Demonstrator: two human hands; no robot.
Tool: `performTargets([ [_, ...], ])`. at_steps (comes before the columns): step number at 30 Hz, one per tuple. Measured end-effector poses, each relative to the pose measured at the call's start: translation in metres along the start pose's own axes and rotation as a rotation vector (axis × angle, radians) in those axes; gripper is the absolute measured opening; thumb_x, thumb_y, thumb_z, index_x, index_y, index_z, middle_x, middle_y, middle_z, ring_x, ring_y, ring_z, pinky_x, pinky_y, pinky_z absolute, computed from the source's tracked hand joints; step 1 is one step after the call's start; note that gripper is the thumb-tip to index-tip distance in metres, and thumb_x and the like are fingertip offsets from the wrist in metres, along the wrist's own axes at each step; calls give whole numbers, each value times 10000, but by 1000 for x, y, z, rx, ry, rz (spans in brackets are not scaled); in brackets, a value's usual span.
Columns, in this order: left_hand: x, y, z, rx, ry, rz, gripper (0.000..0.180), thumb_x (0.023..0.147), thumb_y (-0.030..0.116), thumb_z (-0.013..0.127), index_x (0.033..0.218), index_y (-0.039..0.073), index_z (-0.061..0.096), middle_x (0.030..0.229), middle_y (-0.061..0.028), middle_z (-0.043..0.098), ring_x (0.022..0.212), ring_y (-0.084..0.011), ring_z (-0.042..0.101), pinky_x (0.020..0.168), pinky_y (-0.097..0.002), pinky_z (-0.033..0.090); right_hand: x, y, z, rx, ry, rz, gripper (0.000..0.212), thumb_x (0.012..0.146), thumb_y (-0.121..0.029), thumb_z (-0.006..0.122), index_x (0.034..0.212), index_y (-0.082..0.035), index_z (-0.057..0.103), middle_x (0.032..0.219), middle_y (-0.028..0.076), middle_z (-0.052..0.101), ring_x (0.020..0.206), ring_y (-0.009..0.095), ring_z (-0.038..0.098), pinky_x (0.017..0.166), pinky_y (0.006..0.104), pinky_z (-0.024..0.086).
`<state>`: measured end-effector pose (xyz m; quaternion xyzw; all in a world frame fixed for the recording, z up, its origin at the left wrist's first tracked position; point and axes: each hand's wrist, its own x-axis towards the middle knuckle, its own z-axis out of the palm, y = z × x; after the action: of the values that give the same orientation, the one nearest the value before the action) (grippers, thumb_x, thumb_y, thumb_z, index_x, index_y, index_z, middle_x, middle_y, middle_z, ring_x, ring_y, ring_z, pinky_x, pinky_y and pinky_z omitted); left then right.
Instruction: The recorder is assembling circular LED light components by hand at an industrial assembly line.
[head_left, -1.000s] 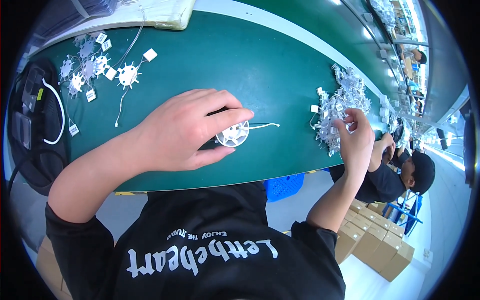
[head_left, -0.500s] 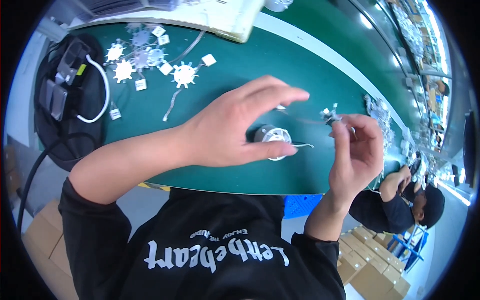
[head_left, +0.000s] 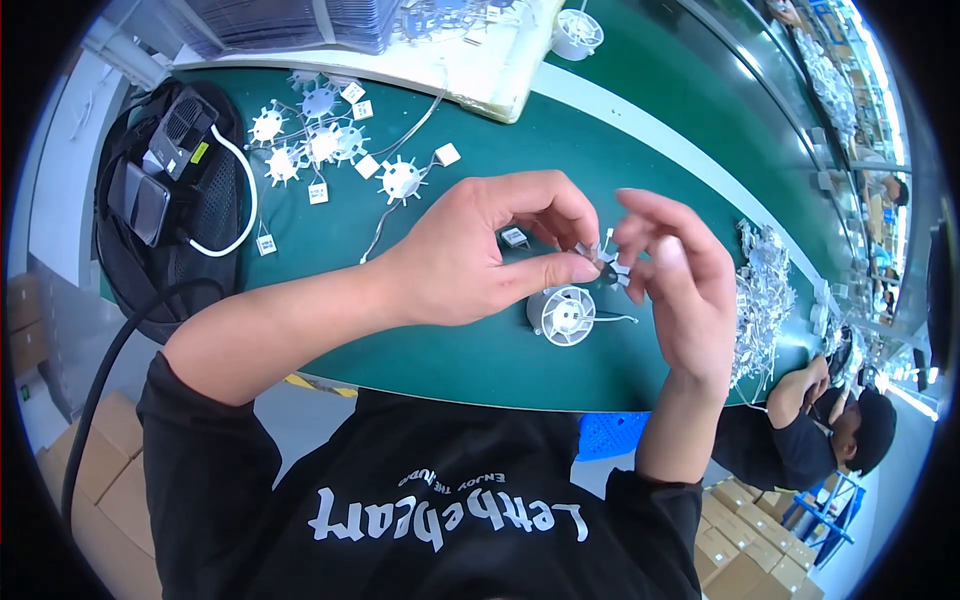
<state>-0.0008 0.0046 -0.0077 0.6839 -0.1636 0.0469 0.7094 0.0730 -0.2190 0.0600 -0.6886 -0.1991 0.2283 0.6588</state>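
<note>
A small star-shaped metal part with prongs [head_left: 614, 271] is pinched between the thumb and fingers of my left hand [head_left: 480, 250]. My right hand [head_left: 685, 285] is close on its right side, fingers curved and apart; whether a fingertip touches a prong I cannot make out. Just below both hands a white round spoked housing, like a small fan [head_left: 565, 316], stands on the green table with a short white wire running right. A small white block [head_left: 515, 237] shows in the gap behind my left thumb.
Several star-shaped parts [head_left: 402, 180] with wires and white blocks lie at the far left. A black bag [head_left: 215, 270] holds dark devices beside them. A silvery pile of parts [head_left: 762, 300] lies at the right. Another white housing [head_left: 577, 35] stands far back; a person [head_left: 800, 430] sits at right.
My right hand has brought the star-shaped part left to my left hand, which has closed from a wide spread onto it. The right fingers have loosened. The whole view has shifted slightly.
</note>
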Motion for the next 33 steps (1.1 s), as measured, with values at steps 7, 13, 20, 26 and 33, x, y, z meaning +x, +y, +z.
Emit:
performTargets([
  [7,6,-2,-7,-589,-91,-168,211,1033,96,755,1194,14,645,1079,-85,710,1046,-218,735,1005,-395,601,15,8,-6,73,-225,96,185,1086,-102,682,1212,33,669,968,41,687,762,74,613,642,226,469],
  [13,12,1,-17,-1118,-348,-132,270,1059,174,720,1257,7,644,1121,-97,705,1063,-275,736,1043,-444,594,19,13,-6,263,150,-90,210,1126,-184,619,1213,8,615,1016,52,602,837,89,523,636,255,399],
  [20,10,15,-9,-699,-148,-358,478,995,82,794,1428,-2,611,1088,-102,743,1025,-168,742,996,-340,600,1,15,-27,11,260,-475,212,1110,-168,655,1205,18,624,1237,138,654,966,148,627,725,298,507],
  [26,7,25,-9,-393,-206,-421,626,909,2,863,1475,9,595,1093,-85,765,1076,-106,720,983,-297,586,-23,-8,-7,-816,111,-975,402,913,-158,882,1201,59,705,1291,227,682,999,260,739,816,399,618],
  [33,-2,12,9,-367,-115,-224,677,855,22,903,1465,37,608,1124,-79,771,1071,-179,739,985,-350,576,-49,5,-11,-871,-124,-638,388,720,62,901,1086,84,773,1146,299,750,1070,382,747,961,480,601],
])
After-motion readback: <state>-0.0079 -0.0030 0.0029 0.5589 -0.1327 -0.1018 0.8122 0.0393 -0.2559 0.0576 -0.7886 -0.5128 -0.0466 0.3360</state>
